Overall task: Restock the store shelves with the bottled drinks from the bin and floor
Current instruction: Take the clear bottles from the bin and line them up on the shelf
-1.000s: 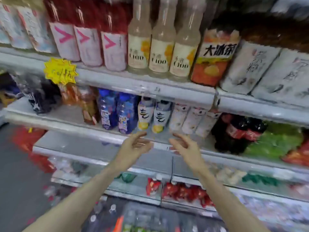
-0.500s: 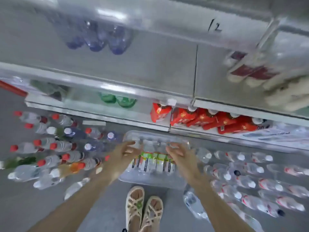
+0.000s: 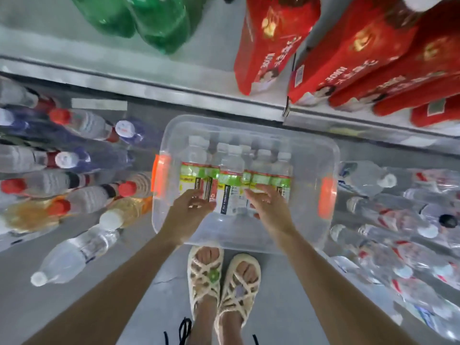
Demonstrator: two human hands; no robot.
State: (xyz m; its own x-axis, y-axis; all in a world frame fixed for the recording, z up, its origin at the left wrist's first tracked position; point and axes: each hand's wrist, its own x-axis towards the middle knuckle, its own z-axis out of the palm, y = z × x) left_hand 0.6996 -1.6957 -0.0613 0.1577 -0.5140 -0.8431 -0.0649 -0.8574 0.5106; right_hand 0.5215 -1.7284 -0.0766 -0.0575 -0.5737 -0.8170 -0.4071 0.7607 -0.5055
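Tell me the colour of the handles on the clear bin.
Orange handles, one at each end of the bin; the head view shows them.

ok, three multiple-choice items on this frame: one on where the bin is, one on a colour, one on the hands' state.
1. Where does the bin stand?
A) on a counter
B) on the floor, in front of the shelf
C) on a cart

2. What colour are the bin's handles?
A) blue
B) orange
C) black

3. What are the left hand and right hand doing?
A) each holding a carton
B) gripping the handles
C) open, reaching over the bottles in the bin

Answers:
1 B: it sits on the grey floor just ahead of the sandals.
2 B: both end grips are orange.
3 C: the fingers are loose and nothing is lifted.
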